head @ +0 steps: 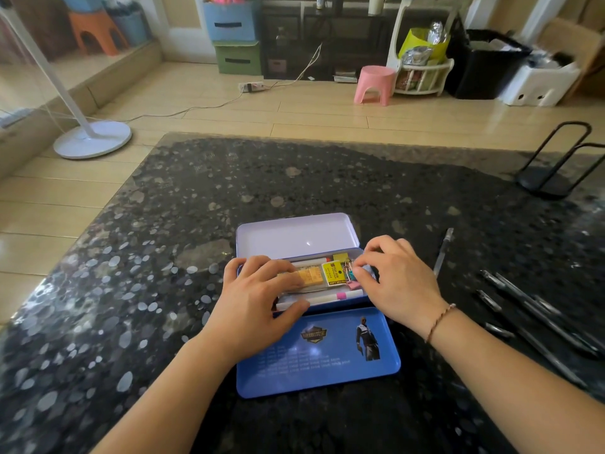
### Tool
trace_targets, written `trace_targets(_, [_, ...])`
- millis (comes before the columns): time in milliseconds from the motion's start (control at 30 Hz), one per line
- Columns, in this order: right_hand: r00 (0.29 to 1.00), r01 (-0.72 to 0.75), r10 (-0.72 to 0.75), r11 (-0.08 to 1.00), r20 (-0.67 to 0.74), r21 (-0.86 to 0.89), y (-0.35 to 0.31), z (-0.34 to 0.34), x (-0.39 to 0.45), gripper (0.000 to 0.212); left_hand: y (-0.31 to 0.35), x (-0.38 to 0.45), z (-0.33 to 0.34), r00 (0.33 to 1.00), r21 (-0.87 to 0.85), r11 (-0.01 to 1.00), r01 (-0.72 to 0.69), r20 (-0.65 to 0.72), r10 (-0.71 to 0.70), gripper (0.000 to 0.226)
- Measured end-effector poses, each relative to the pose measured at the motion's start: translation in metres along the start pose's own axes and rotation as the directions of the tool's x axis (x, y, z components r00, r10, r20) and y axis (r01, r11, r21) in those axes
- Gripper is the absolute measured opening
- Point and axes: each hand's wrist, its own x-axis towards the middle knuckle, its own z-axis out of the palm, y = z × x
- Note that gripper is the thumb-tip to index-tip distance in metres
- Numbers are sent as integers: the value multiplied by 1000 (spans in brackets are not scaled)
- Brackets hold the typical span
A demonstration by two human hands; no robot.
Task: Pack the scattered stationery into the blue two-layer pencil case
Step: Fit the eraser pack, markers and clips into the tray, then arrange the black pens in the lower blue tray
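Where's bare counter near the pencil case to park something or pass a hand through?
Free: the counter left of the pencil case, and the stretch beyond its raised lid toward the black wire stand. Crowded: the right side, where pens lie scattered, and the case's middle tray, under the left hand and right hand.

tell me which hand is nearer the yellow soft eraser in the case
Right. The right hand has its fingertips at the binder clips just beside the yellow eraser. The left hand rests further off, over the case's left end, fingers on the orange block.
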Motion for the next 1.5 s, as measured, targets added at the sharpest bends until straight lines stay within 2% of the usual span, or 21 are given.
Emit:
trace_targets(100, [1000, 5, -4, 999, 24, -39, 2, -3, 0, 21, 0, -1, 0, 998, 24, 1000, -9, 56, 7, 39])
trace_targets(267, [995, 81, -81, 997, 52, -3, 2, -4, 0, 28, 1, 0, 1, 999, 9, 1000, 11, 51, -12, 43])
trace_targets(533, [978, 208, -208, 978, 13, -12, 4, -4, 3, 16, -1, 0, 1, 997, 30, 1000, -8, 73, 6, 38])
trace_targets(733, [986, 165, -165, 986, -24, -22, 7, 0, 2, 15, -2, 1, 1, 997, 45, 999, -16, 71, 12, 40])
trace_targets(833, [989, 121, -121, 993, -85, -4, 6, -4, -3, 16, -1, 1, -1, 998, 48, 999, -19, 68, 16, 40])
trace_targets(900, [986, 59, -56, 998, -160, 13, 14, -16, -11, 15, 7, 1, -3, 997, 57, 997, -56, 47, 53, 40])
trace_targets(967, [978, -58, 68, 997, -196, 54, 40, -32, -28, 21, 24, -3, -3, 986, 43, 987, -156, 61, 153, 41])
trace_targets(1000, [978, -133, 139, 990, -156, 46, 57, -42, -41, 25, 34, -7, -3, 969, 31, 972, -231, 95, 228, 41])
trace_targets(1067, [967, -251, 253, 966, 29, -56, 86, -60, -73, 34, 51, -16, 2, 911, 20, 928, -372, 199, 360, 39])
trace_targets(1133, [937, -263, 296, 947, 187, -185, 102, -68, -104, 40, 63, -24, 10, 869, -11, 901, -433, 260, 421, 32])
trace_targets(1167, [934, -251, 291, 948, 208, -198, 107, -69, -117, 38, 68, -27, 15, 866, -39, 900, -435, 257, 429, 26])
trace_targets(1267, [960, -243, 263, 954, 97, -173, 115, -60, -140, 19, 82, -33, 24, 874, -79, 901, -426, 222, 433, 11])
trace_targets(1367, [971, -237, 232, 946, -50, -220, 124, -54, -148, 12, 106, -39, 32, 894, -105, 912, -395, 182, 409, 7])
trace_targets(1433, [956, -264, 240, 954, -168, -138, 125, -60, -151, 10, 129, -42, 41, 898, -131, 909, -395, 153, 412, 7])
trace_targets(1500, [949, -226, 215, 974, -231, -21, 121, -65, -152, 11, 152, -44, 49, 893, -122, 900, -418, 125, 432, 11])
